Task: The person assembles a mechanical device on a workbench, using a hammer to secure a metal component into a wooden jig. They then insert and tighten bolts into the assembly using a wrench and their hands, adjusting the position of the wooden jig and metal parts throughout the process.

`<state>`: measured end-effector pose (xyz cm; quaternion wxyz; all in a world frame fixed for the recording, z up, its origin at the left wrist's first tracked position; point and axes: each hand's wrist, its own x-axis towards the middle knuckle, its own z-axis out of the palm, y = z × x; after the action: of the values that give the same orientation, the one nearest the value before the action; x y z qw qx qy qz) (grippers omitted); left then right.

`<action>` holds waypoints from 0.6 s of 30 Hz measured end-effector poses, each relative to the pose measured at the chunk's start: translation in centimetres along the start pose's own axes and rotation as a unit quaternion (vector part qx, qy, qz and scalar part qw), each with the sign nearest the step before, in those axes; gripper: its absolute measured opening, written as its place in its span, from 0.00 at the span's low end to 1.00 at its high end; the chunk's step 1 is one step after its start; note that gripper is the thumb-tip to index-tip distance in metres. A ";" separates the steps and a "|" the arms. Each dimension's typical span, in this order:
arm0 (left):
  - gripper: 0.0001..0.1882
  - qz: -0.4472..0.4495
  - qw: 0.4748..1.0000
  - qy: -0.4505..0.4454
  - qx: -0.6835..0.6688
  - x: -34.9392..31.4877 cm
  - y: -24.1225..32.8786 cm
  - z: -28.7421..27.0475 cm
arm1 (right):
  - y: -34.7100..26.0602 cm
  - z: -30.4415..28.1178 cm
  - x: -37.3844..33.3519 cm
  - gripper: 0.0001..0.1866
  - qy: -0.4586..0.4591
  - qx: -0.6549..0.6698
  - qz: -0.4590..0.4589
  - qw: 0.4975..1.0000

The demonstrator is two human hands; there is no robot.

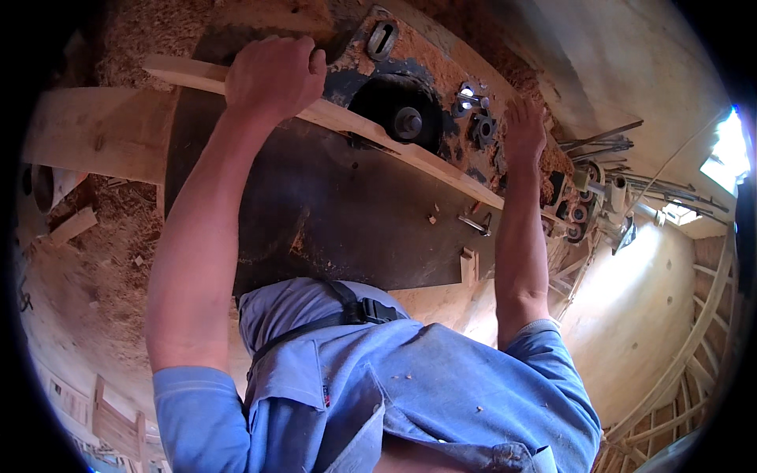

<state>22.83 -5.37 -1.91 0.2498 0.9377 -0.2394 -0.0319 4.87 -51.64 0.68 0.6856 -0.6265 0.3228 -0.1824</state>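
Note:
A long, pale wooden strip (386, 145) lies slantwise across a dark metal machine table (339, 213). My left hand (272, 77) is closed over the strip near its left end, knuckles up. Just beyond the strip's middle, a round metal spindle (407, 123) sits in a dark opening of the machine. My right hand (524, 130) rests with fingers stretched out on the sawdust-covered far part of the machine (441, 75), beyond the strip. The strip passes by my right forearm, which hides part of it.
Metal clamp fittings (482, 130) and a slotted metal piece (382, 39) are on the machine. A small bolt (475, 225) and a wood block (470, 266) lie nearer me. At left is a wide board (98, 134) above wood shavings (118, 236); metal rods (603, 146) lie at right.

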 end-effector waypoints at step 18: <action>0.15 0.043 0.994 0.103 -0.003 0.5 -1.9 0.4 | 1.4 11.9 -5.7 0.31 -0.007 0.016 0.159 0.987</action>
<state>24.02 -4.28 -3.16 0.2775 0.9240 -0.2523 0.0747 8.47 -38.88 0.64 0.7179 -0.5577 0.4105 -0.0714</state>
